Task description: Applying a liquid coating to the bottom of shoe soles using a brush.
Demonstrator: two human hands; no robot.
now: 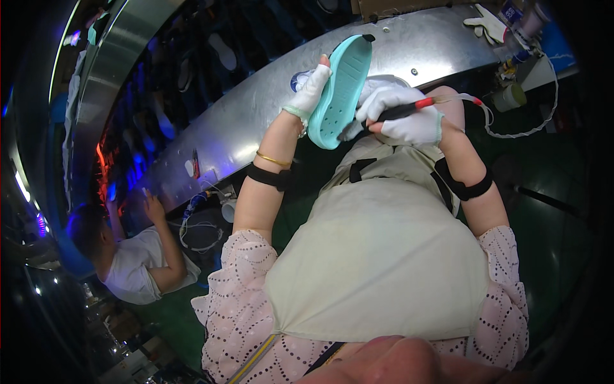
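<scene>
My left hand (311,91), in a white glove with bare fingertips, grips a turquoise shoe sole (345,86) by its side. The sole is tilted up, its inner face with small holes toward me and a dark patch at its far tip. My right hand (412,125), gloved the same way, is closed on a black-handled brush (398,112) with red bands and a clear tube at its back end. The brush's dark tip is at the near right edge of the sole; whether it touches cannot be made out. Behind my hands lies a pale rounded thing, partly hidden.
A metal bench (441,41) runs across in front of me. A white glove (487,25) lies at its far right, near a looped hose (521,134). Soles and shoe parts lie on a dark line beyond. A person in a white shirt (141,272) works at the left.
</scene>
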